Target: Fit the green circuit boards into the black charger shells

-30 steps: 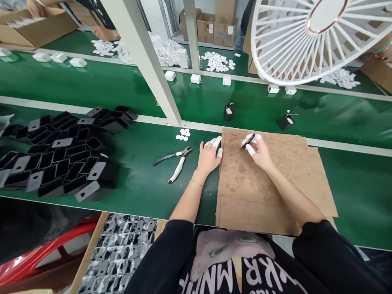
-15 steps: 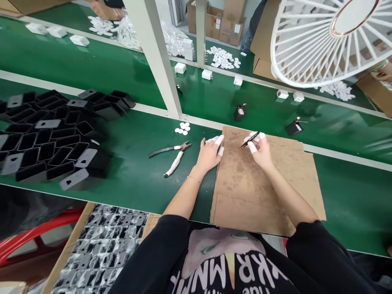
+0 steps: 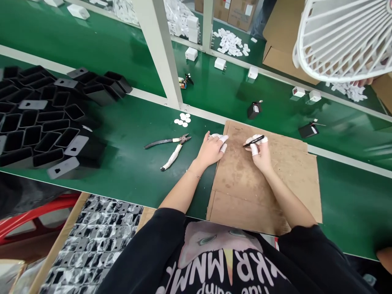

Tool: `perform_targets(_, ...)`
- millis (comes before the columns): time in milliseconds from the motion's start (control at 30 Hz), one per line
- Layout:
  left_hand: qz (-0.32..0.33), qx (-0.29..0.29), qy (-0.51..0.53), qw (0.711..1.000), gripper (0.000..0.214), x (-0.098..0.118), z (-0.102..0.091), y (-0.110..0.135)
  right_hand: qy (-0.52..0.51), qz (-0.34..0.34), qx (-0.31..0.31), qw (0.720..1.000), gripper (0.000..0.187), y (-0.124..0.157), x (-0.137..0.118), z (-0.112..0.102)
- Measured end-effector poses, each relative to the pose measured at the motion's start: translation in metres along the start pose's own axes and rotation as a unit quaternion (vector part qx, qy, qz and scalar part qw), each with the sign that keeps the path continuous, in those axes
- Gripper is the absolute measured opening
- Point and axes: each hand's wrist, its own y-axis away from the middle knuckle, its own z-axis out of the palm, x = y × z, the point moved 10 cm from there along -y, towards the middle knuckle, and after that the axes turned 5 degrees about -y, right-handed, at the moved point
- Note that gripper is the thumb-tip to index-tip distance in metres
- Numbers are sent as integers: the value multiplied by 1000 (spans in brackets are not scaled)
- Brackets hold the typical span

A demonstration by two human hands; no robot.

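Brown cardboard sheet [image 3: 263,192] lies flat on the green bench [image 3: 137,171], and over its far-left corner the right hand [image 3: 261,154], white cots on its fingertips, has its grip pinched on a slim black tool [image 3: 253,141] held nearly level just above the sheet. The left hand [image 3: 210,150] rests palm-down with its grip loosely spread and holding nothing, its cotted fingertips touching the sheet's left edge. Cutters [image 3: 171,148] with one white-wrapped handle lie just left of that hand, white discs [image 3: 183,119] beyond them, and black open boxes [image 3: 45,126] well apart at the far left.

Black sleeves [image 3: 159,241], white finger cots [image 3: 254,150], thin bracelet [image 3: 194,174]
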Motion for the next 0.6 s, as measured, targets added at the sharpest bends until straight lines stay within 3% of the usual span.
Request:
perform_targets(167, -4, -9, 2, 1000, 41, -1, 5, -2, 22, -18, -20, 999, 20, -3, -12, 8)
perform_targets(400, 22, -4, -14, 1000, 39, 4, 4, 0, -13, -59, 55, 997, 21, -20, -38, -18)
perform_targets(600, 33, 0, -8, 999, 35, 6, 3, 0, 20, -33, 0, 999, 24, -19, -17, 1)
